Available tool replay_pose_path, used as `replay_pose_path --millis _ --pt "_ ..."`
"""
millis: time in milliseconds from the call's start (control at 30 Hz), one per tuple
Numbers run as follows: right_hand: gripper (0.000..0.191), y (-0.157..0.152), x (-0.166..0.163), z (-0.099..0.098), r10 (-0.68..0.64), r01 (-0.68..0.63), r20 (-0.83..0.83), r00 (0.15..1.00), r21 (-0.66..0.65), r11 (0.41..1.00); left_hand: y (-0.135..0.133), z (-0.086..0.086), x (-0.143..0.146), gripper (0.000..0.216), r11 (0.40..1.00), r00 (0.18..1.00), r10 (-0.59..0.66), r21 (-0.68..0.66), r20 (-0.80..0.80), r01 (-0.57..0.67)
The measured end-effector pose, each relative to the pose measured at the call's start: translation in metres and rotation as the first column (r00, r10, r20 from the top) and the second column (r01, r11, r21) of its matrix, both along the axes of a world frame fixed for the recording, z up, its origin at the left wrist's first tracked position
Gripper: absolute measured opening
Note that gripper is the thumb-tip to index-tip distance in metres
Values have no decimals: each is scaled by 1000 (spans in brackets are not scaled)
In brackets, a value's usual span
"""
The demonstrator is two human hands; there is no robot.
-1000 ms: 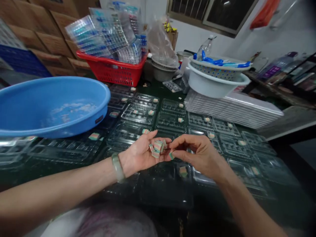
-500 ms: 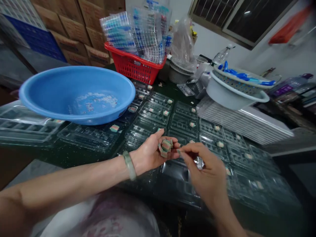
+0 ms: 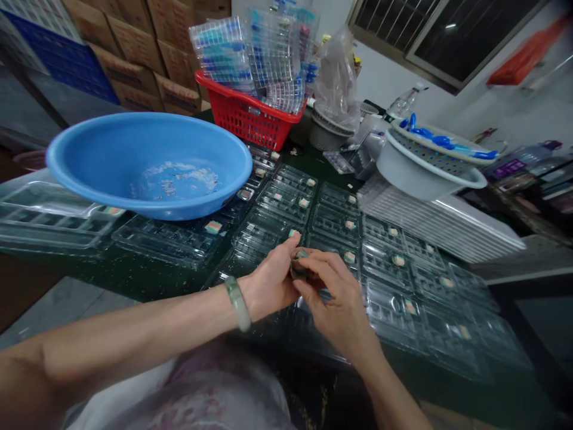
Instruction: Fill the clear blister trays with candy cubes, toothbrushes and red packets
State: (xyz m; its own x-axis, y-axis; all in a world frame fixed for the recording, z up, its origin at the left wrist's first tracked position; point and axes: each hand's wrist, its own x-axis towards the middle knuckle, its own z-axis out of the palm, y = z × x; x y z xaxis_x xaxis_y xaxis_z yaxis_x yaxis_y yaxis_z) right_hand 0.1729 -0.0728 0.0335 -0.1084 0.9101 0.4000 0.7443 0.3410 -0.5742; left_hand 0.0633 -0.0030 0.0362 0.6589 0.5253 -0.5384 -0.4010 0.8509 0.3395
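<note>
My left hand (image 3: 275, 278), a pale green bangle at its wrist, is cupped palm up and holds a small heap of striped pink-and-green blocks (image 3: 301, 255). My right hand (image 3: 333, 286) reaches over that palm, thumb and fingers bent together around the blocks; its fingers cover part of the heap. Beneath and beyond both hands lie rows of clear plastic blister trays (image 3: 333, 221). Many of them carry one similar small block, such as the striped block (image 3: 350, 257) right of my hands and another block (image 3: 213, 227) to the left.
A large blue basin (image 3: 102, 191) with pale scraps in it stands at left. Behind it is a red basket (image 3: 250, 122) full of plastic packs. A white tub (image 3: 412, 170) bearing a strainer with blue pieces stands at right, beside stacked clear sheets (image 3: 452, 224). Cartons (image 3: 134, 45) line the back.
My right hand has moved left, from beside my left fingers onto the blocks in my left palm. My left hand stays in nearly the same place. The view has shifted slightly.
</note>
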Motion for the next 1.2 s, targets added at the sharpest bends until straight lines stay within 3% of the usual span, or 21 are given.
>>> replay_pose_path --millis 133,333,500,633,767,967,1033,1133,1200 --pt "43 6 12 6 112 -111 -3 994 -128 986 -1 5 -1 43 997 996 -77 17 -48 78" --pt "25 12 18 9 183 -182 1 983 -85 980 0 -4 5 40 998 995 -55 1 86 55" --pt "31 9 16 3 122 -122 26 992 28 992 1 -5 11 38 999 998 -10 -46 68 13" --pt "30 8 17 -3 87 -87 -30 996 6 996 1 -2 14 40 999 998 1 -45 64 2" --pt "19 9 21 -6 20 -22 -118 993 -14 1000 2 -3 15 42 999 991 -37 -23 126 40" --pt "10 5 29 1 -74 53 -237 969 -94 994 2 -7 13 42 998 991 -59 -12 122 61" --pt "10 4 30 3 -125 116 -232 965 -52 992 2 -7 13 41 997 991 -73 -7 114 74" --pt "13 3 25 -4 -208 217 -76 975 150 964 1 -6 14 39 996 989 -82 -24 125 86" --pt "18 4 19 -11 -199 182 46 979 245 952 1 -6 15 35 997 993 -20 -77 113 29"
